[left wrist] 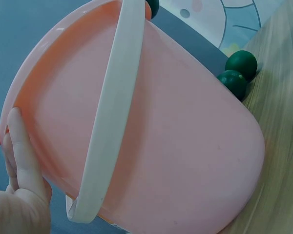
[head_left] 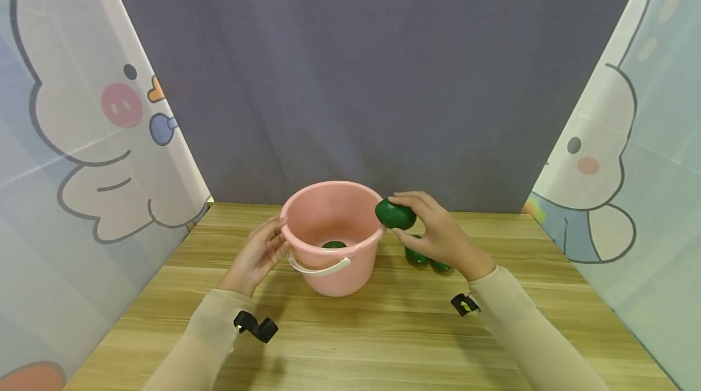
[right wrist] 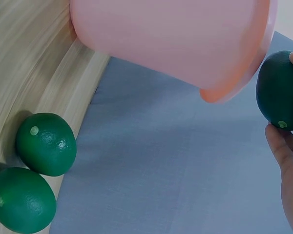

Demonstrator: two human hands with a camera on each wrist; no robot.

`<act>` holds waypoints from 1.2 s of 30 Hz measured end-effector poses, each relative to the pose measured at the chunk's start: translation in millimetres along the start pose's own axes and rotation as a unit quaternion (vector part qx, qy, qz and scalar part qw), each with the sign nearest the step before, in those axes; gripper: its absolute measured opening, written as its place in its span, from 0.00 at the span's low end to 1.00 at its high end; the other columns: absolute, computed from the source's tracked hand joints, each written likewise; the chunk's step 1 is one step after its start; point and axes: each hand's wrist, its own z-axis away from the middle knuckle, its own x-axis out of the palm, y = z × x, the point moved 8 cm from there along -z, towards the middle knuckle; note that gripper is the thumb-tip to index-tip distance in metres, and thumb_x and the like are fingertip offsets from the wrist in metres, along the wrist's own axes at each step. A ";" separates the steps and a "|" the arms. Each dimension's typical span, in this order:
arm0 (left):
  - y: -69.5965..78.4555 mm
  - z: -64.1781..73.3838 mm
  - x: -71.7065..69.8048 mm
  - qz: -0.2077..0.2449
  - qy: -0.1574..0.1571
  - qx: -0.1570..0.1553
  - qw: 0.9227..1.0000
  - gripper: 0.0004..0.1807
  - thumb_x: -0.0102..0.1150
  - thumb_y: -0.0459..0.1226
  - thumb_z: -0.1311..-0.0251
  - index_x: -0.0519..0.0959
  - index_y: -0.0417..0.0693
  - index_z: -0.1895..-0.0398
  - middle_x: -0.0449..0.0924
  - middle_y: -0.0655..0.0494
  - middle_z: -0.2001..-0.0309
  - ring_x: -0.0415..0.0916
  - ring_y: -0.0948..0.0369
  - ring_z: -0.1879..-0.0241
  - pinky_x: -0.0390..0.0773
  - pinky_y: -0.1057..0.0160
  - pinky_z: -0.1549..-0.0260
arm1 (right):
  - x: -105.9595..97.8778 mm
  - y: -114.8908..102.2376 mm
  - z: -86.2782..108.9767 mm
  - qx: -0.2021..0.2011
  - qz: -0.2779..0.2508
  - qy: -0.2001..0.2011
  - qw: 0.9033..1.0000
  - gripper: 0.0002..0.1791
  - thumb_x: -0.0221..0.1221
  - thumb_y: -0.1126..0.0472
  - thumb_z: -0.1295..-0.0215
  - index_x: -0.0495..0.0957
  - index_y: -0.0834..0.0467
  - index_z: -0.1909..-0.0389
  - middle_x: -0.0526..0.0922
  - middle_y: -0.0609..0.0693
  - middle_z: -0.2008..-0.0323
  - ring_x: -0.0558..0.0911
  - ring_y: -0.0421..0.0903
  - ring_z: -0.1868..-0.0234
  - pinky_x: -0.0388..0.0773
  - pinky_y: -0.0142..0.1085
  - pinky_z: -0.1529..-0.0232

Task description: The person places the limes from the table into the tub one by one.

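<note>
Gripping the left side of the pink bucket's [head_left: 342, 278] rim with the left hand [head_left: 260, 254]: fingertips hooked over the lip, thumb against the outer wall, gap only as wide as the rim. Pinching a dark green fruit [head_left: 395, 214] in the right hand [head_left: 438, 230]: fingers over the top, thumb underneath, spread about as wide as the fruit, nothing else in the grasp.

Holding that fruit off the table [head_left: 350, 348], right next to the bucket rim on the side facing the table's right edge. Can't tell whether fruit and rim touch.

Bucket upright on the table, nearer the back edge than the front, roughly midway between the left and right edges. White handle [head_left: 323, 270] folded down across the wall, on the side facing the front edge. Inside, at the bottom: one more green fruit [head_left: 334, 245], mostly hidden by the near wall.

On the table between bucket and right edge, closer to the back edge: two loose green fruits [right wrist: 46, 145], side by side, touching or nearly so, just below the right hand in head view.

Light sleeves [head_left: 199, 333] on both arms, black wrist mounts [head_left: 255, 326] at both cuffs. Behind the back edge: grey cloth [head_left: 350, 87]. Past the left and right edges: cartoon-print panels [head_left: 82, 208].
</note>
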 end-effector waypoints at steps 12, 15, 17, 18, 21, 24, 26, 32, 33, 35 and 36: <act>0.0 -0.1 -1.4 0.004 0.003 -0.001 1.000 0.09 0.52 0.34 0.26 0.72 0.42 0.48 0.74 0.55 0.63 0.76 0.67 0.71 0.84 0.77 0.73 | 3.6 -3.6 -7.2 -0.010 -0.010 0.011 1.000 0.32 0.71 0.64 0.45 0.74 0.61 0.38 0.75 0.59 0.40 0.77 0.54 0.42 0.83 0.38 0.45; 0.1 -0.5 -1.1 0.003 0.002 -0.002 1.000 0.10 0.52 0.34 0.26 0.71 0.42 0.46 0.74 0.55 0.63 0.76 0.67 0.71 0.84 0.78 0.73 | 4.3 -3.9 -8.9 -0.008 -0.009 0.013 1.000 0.32 0.71 0.64 0.46 0.74 0.61 0.38 0.75 0.59 0.40 0.77 0.54 0.42 0.83 0.38 0.45; -0.2 -0.8 -1.0 -0.001 0.001 -0.004 1.000 0.10 0.52 0.34 0.26 0.71 0.42 0.45 0.74 0.55 0.62 0.76 0.67 0.71 0.84 0.78 0.73 | 5.0 -4.2 -10.0 -0.008 -0.010 0.014 1.000 0.33 0.71 0.64 0.46 0.74 0.61 0.38 0.75 0.59 0.40 0.77 0.54 0.42 0.84 0.39 0.45; -0.2 -0.9 -0.8 -0.001 0.002 -0.004 1.000 0.11 0.52 0.34 0.26 0.70 0.42 0.45 0.74 0.55 0.62 0.76 0.67 0.71 0.84 0.78 0.73 | 5.4 -4.3 -10.4 -0.009 -0.011 0.014 1.000 0.33 0.72 0.64 0.46 0.74 0.61 0.38 0.75 0.60 0.41 0.77 0.54 0.42 0.84 0.40 0.46; -0.5 -1.0 -0.6 -0.003 0.002 -0.006 1.000 0.11 0.52 0.35 0.26 0.70 0.42 0.45 0.73 0.55 0.62 0.76 0.67 0.71 0.84 0.78 0.72 | 6.3 -4.6 -11.7 -0.008 -0.015 0.013 1.000 0.33 0.72 0.64 0.46 0.74 0.61 0.38 0.75 0.60 0.40 0.77 0.54 0.41 0.84 0.40 0.46; -0.7 -1.1 -1.1 -0.003 0.004 -0.006 1.000 0.11 0.52 0.34 0.26 0.69 0.42 0.44 0.74 0.55 0.62 0.76 0.67 0.71 0.84 0.78 0.73 | 7.8 -4.5 -13.3 -0.005 -0.018 0.011 1.000 0.33 0.72 0.64 0.45 0.73 0.61 0.37 0.75 0.59 0.40 0.77 0.53 0.41 0.84 0.40 0.45; -0.9 -1.2 -1.2 -0.004 0.003 -0.007 1.000 0.12 0.52 0.34 0.26 0.69 0.42 0.44 0.73 0.55 0.62 0.76 0.67 0.71 0.84 0.78 0.73 | 8.7 -4.6 -14.2 -0.002 -0.019 0.010 1.000 0.33 0.72 0.64 0.45 0.73 0.60 0.37 0.75 0.58 0.40 0.76 0.53 0.41 0.84 0.39 0.45; -0.6 -1.8 -0.9 -0.003 0.002 -0.005 1.000 0.10 0.52 0.34 0.26 0.71 0.43 0.46 0.73 0.55 0.62 0.76 0.67 0.71 0.84 0.78 0.73 | 10.8 -4.4 -16.4 0.003 -0.026 0.007 1.000 0.32 0.71 0.62 0.42 0.73 0.60 0.36 0.74 0.58 0.39 0.76 0.52 0.40 0.83 0.38 0.43; -0.6 -1.9 -1.0 -0.002 0.002 -0.005 1.000 0.09 0.52 0.34 0.26 0.71 0.43 0.47 0.73 0.55 0.62 0.76 0.67 0.71 0.84 0.78 0.73 | 11.0 -4.6 -17.0 0.002 -0.026 0.007 1.000 0.32 0.71 0.61 0.42 0.73 0.60 0.36 0.74 0.58 0.39 0.76 0.52 0.40 0.83 0.38 0.43; -0.6 -1.8 -1.2 0.001 0.004 -0.006 1.000 0.08 0.52 0.34 0.26 0.72 0.44 0.48 0.73 0.55 0.62 0.76 0.67 0.71 0.84 0.77 0.73 | 11.3 -5.4 -18.2 0.000 -0.026 0.010 1.000 0.32 0.71 0.61 0.42 0.73 0.60 0.37 0.74 0.57 0.39 0.76 0.52 0.40 0.84 0.39 0.44; -0.7 -1.9 -1.5 0.003 0.005 -0.006 1.000 0.08 0.53 0.34 0.26 0.72 0.44 0.48 0.73 0.55 0.62 0.76 0.67 0.71 0.84 0.77 0.73 | 11.3 -6.1 -19.1 -0.002 -0.028 0.011 1.000 0.32 0.71 0.62 0.43 0.73 0.60 0.37 0.74 0.58 0.39 0.76 0.52 0.41 0.84 0.40 0.45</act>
